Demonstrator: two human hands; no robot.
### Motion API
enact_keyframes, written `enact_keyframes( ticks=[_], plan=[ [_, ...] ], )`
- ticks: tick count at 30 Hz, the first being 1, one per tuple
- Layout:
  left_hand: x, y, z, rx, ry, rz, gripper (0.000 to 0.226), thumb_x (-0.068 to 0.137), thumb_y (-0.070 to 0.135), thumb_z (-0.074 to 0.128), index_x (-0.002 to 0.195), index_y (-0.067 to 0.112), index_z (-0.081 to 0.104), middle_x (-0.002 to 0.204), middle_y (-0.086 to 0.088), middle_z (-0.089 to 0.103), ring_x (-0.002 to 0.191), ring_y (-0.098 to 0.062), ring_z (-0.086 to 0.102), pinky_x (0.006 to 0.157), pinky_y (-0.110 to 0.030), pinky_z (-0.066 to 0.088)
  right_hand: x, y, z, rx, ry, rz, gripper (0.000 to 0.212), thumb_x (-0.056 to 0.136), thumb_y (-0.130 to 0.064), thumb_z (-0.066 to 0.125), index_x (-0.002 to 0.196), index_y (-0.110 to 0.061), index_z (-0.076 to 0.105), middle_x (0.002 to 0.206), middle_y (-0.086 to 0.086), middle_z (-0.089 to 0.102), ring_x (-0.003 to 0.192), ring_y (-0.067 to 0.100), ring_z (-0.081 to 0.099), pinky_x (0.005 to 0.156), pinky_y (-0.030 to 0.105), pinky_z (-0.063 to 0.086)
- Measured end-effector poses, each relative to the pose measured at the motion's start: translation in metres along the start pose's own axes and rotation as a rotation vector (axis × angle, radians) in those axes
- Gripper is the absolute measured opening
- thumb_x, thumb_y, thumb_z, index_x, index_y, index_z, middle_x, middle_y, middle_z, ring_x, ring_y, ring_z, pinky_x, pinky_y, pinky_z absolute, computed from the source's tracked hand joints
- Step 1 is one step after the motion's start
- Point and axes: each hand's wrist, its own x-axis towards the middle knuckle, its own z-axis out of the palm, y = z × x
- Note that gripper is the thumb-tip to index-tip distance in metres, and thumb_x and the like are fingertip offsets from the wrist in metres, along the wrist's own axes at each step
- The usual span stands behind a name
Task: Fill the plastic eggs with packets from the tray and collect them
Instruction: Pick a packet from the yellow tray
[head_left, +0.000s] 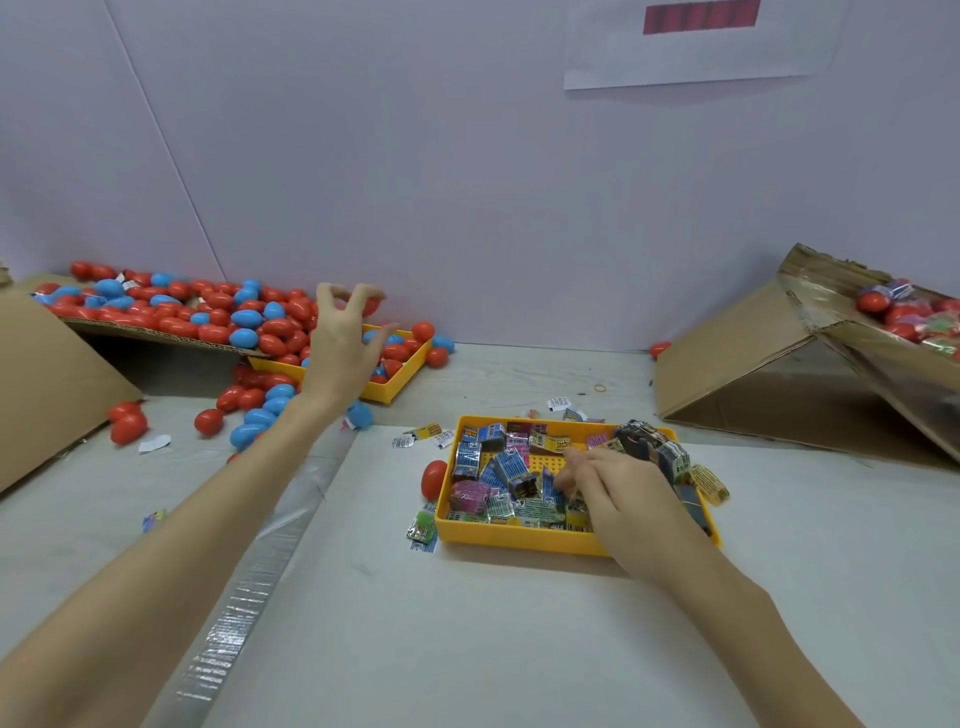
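Note:
A yellow tray at centre right holds several small printed packets. My right hand is down in this tray, its fingertips pinched on a blue packet. A closed red egg lies against the tray's left side. At the back left, a second yellow tray and a cardboard flap hold a pile of red and blue plastic eggs. My left hand hovers over that egg tray with fingers spread and nothing in its grasp.
Loose eggs lie on the table left of centre. Stray packets sit around the packet tray. A tilted cardboard box at the right holds red eggs. A wall stands close behind.

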Motion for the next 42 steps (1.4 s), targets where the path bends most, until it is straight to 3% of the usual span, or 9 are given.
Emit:
enact_keyframes(
  ticks=[4, 8, 16, 23, 27, 34, 37, 40, 42],
  plan=[
    [-0.044, 0.064, -0.012, -0.32, 0.096, -0.042, 0.016, 0.099, 0.019, 0.069, 0.106, 0.014, 0.055, 0.1, -0.008, 0.05, 0.077, 0.0, 0.06, 0.071, -0.01, 0.047, -0.001, -0.002, -0.005, 0.177, 0.185, 0.02, 0.043, 0.103, -0.042, 0.046, 0.091, -0.018, 0.08, 0.093, -0.009, 0.073, 0.084, 0.001, 0.068, 0.079, 0.023, 0.053],
    [-0.098, 0.118, -0.01, -0.781, -0.295, -0.231, 0.019, 0.101, 0.011, 0.063, 0.102, 0.023, 0.048, 0.086, 0.001, 0.061, 0.072, -0.021, 0.072, 0.066, -0.029, 0.057, -0.004, -0.004, -0.005, 0.316, 0.324, 0.074, 0.006, 0.087, -0.019, 0.08, 0.082, -0.023, 0.083, 0.078, -0.014, 0.076, 0.073, -0.002, 0.07, 0.064, 0.01, 0.052],
    [-0.123, 0.133, -0.012, -0.743, -0.592, -0.153, 0.038, 0.086, 0.007, 0.081, 0.116, 0.025, 0.065, 0.111, 0.007, 0.068, 0.091, -0.012, 0.07, 0.08, -0.023, 0.057, -0.004, -0.003, -0.006, 0.392, 0.316, 0.144, 0.015, 0.083, -0.009, 0.082, 0.082, -0.024, 0.078, 0.076, -0.01, 0.075, 0.073, 0.001, 0.071, 0.064, 0.019, 0.058],
    [-0.13, 0.143, -0.015, -0.79, -0.514, -0.174, 0.02, 0.095, 0.021, 0.074, 0.114, 0.025, 0.067, 0.109, 0.005, 0.068, 0.094, -0.018, 0.067, 0.081, -0.026, 0.056, -0.005, -0.008, -0.007, 0.575, 0.226, 0.083, 0.051, 0.09, 0.006, 0.069, 0.128, -0.027, 0.063, 0.109, 0.0, 0.07, 0.08, 0.019, 0.071, 0.074, 0.031, 0.062],
    [-0.13, 0.147, -0.016, -0.951, -0.566, -0.295, 0.024, 0.103, 0.014, 0.061, 0.125, 0.02, 0.055, 0.114, -0.008, 0.068, 0.098, -0.023, 0.075, 0.087, -0.037, 0.061, -0.005, -0.008, -0.007, 0.561, 0.207, 0.046, 0.053, 0.09, 0.009, 0.067, 0.13, -0.026, 0.063, 0.112, 0.0, 0.068, 0.083, 0.013, 0.067, 0.08, 0.019, 0.057],
    [-0.134, 0.153, -0.015, -0.867, -0.514, -0.403, 0.022, 0.112, 0.024, 0.039, 0.119, 0.023, 0.059, 0.103, 0.008, 0.061, 0.092, -0.003, 0.06, 0.081, -0.016, 0.048, -0.006, -0.012, -0.007, 0.57, 0.14, -0.041, 0.052, 0.09, 0.007, 0.068, 0.126, -0.031, 0.065, 0.11, -0.002, 0.07, 0.082, 0.005, 0.066, 0.084, 0.021, 0.055],
    [-0.136, 0.156, -0.014, -0.82, -0.486, -0.354, 0.02, 0.104, 0.042, 0.052, 0.114, 0.029, 0.063, 0.1, 0.01, 0.066, 0.094, -0.002, 0.062, 0.08, -0.016, 0.049, -0.006, -0.014, -0.005, 0.558, 0.088, -0.075, 0.054, 0.09, 0.007, 0.067, 0.129, -0.031, 0.063, 0.111, 0.0, 0.067, 0.086, 0.01, 0.067, 0.086, 0.025, 0.055],
    [-0.135, 0.152, -0.015, -0.77, -0.499, -0.286, 0.016, 0.095, 0.032, 0.072, 0.11, 0.029, 0.067, 0.1, 0.009, 0.068, 0.089, -0.015, 0.066, 0.077, -0.031, 0.057, -0.007, -0.014, -0.006, 0.541, 0.057, -0.103, 0.054, 0.091, 0.006, 0.067, 0.132, -0.028, 0.063, 0.111, 0.001, 0.065, 0.09, 0.018, 0.07, 0.095, 0.031, 0.057],
    [-0.133, 0.149, -0.016, -0.764, -0.493, -0.294, 0.017, 0.093, 0.028, 0.076, 0.108, 0.031, 0.069, 0.1, 0.02, 0.068, 0.093, -0.007, 0.067, 0.076, -0.022, 0.056, -0.008, -0.014, -0.006, 0.521, 0.044, -0.12, 0.054, 0.091, 0.004, 0.068, 0.133, -0.029, 0.062, 0.112, -0.001, 0.065, 0.091, 0.019, 0.07, 0.097, 0.033, 0.056]
  ],
)
